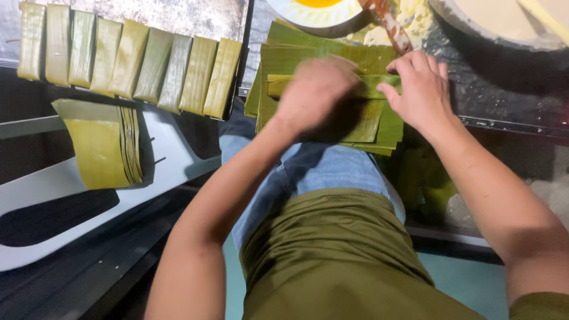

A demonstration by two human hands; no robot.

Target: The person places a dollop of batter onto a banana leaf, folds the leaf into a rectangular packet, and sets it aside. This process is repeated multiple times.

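Note:
My left hand (314,89) and my right hand (419,89) both press on a folded green banana-leaf strip (370,89) that lies across the top of a stack of banana leaves (278,59). The left hand's fingers curl down over the strip's left half. On the strip's right end rest my right thumb and fingers, pinching its fold. What lies inside the fold is hidden by the hands.
A row of several wrapped leaf parcels (130,62) lies on a metal tray (195,18) at the upper left. Below it a pile of cut leaves (101,145) sits on a white plastic chair (53,195). A bowl (314,15) with a spoon (391,26) stands behind the stack.

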